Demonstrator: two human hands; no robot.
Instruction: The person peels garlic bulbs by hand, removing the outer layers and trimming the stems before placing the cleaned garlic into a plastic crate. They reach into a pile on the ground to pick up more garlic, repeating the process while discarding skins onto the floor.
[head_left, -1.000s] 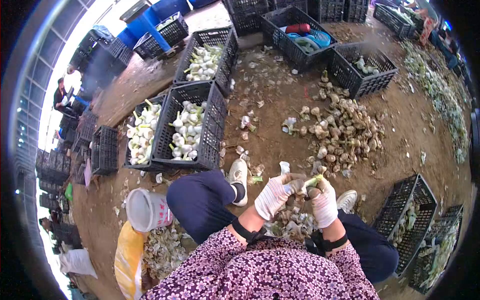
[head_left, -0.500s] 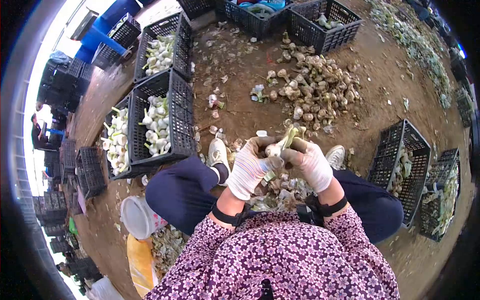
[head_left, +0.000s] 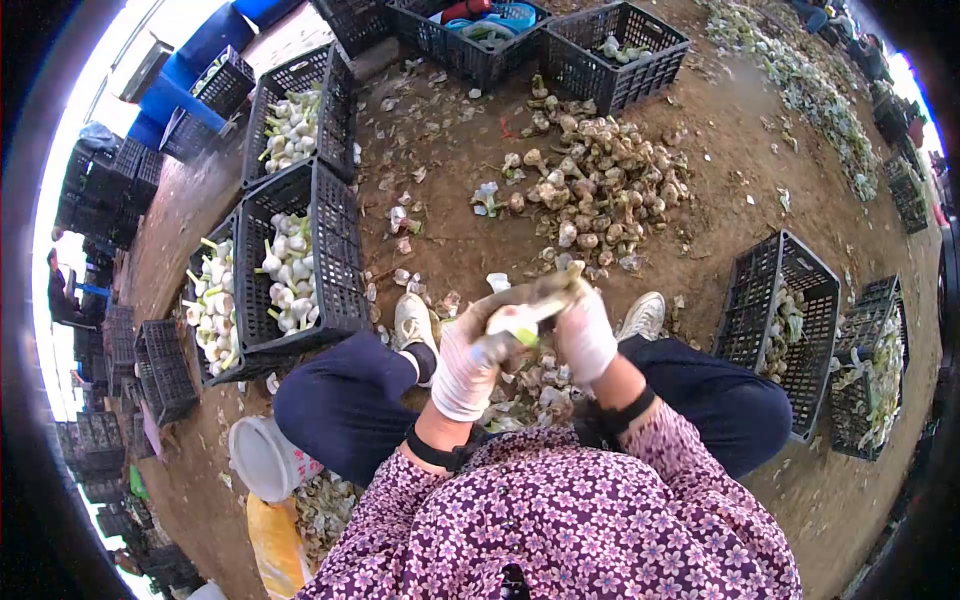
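Observation:
A garlic bulb [head_left: 513, 322], white with a pale green stem, is between my two gloved hands above my lap. My left hand [head_left: 468, 360] is closed around the bulb from the left side. My right hand [head_left: 586, 332] is closed at the stem side, its fingers blurred by motion. Below the hands, peeled skins and scraps [head_left: 545, 392] lie on the ground between my shoes. Ahead is a heap of untrimmed garlic bulbs [head_left: 610, 185] with brownish skins.
Black crates of cleaned white garlic [head_left: 292, 270] stand at the left. A crate [head_left: 745, 310] with some garlic is at the right, another [head_left: 575, 70] beyond the heap. A white bucket [head_left: 262, 458] sits by my left knee. Garlic waste [head_left: 800, 100] lies far right.
The garlic bulb has tilted and shifted left and lower in my hands, and its white side faces up. My right hand moved quickly and blurs. The whole view shifted slightly.

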